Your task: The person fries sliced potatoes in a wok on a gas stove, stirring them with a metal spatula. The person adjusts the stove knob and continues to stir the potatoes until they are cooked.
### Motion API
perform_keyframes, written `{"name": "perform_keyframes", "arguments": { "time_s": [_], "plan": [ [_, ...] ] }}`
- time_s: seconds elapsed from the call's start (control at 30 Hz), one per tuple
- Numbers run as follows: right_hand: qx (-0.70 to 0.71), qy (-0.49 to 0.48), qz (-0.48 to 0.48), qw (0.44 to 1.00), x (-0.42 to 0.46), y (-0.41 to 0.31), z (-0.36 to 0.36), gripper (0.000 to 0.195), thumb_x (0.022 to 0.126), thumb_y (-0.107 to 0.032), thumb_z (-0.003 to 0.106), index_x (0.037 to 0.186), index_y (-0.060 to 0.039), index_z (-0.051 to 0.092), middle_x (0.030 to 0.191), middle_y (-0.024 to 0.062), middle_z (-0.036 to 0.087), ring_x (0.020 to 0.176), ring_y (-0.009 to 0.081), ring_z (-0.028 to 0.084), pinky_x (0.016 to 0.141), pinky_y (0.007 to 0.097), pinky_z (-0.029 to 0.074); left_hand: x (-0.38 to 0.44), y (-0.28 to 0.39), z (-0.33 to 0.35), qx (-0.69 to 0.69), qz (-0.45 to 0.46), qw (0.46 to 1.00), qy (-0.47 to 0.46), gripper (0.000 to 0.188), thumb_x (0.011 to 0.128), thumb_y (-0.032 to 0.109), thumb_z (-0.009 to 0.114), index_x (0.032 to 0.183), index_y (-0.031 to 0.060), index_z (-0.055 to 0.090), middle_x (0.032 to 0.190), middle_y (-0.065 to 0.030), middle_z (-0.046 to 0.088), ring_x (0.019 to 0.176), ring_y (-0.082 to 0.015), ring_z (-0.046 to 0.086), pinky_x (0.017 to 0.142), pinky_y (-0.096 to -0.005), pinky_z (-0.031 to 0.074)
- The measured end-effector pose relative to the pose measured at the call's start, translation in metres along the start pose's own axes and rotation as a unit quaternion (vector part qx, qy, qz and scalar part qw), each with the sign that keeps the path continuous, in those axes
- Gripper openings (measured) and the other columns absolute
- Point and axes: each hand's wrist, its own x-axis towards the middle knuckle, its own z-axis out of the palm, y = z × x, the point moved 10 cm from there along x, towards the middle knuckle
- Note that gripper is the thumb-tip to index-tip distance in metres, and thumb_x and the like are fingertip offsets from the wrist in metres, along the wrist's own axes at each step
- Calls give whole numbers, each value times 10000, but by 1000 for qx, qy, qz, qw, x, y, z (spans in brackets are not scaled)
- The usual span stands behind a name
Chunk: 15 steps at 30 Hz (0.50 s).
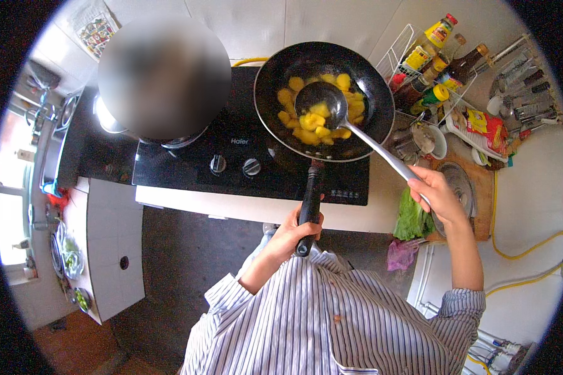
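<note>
My left hand (296, 230) grips the black handle (311, 206) of a dark wok (273, 70) on the cooktop's right side. Yellow slices of food (296, 84), possibly potato, are spread over the wok's bottom. My right hand (435, 193) is closed around the metal handle of a ladle (380, 143). The ladle's bowl rests low in the wok among the slices, and several of them lie in it. The wok's handle points towards my body.
The black glass Haier cooktop (192, 173) has two knobs (252, 167). A blurred patch hides what stands on its left. At right are a wire rack (396, 47) of sauce bottles, a glass lid (450, 176) on a wooden board (484, 201), and green leafy vegetables (410, 220) near the counter edge.
</note>
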Motion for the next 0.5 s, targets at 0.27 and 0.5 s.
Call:
{"name": "perform_keyframes", "arguments": {
  "time_s": [0.27,0.5],
  "plan": [
    [-195,74,-47,977,-18,-11,0,370,857,-134,532,1211,-33,490,645,22,535,487,94,467,427,236,358,-1,2,1,2,8,1000,8,669,704,115,609,1293,-8,316,788,-30,476,654,-113,497,612,-238,428],
    [-438,223,-195,849,-29,-42,11,330,828,-141,546,1157,-112,539,888,172,619,758,346,597,645,417,465,0,0,-2,-11,14,1000,0,633,703,102,610,1268,2,342,796,-31,484,649,-111,492,606,-237,423]
  ]
}}
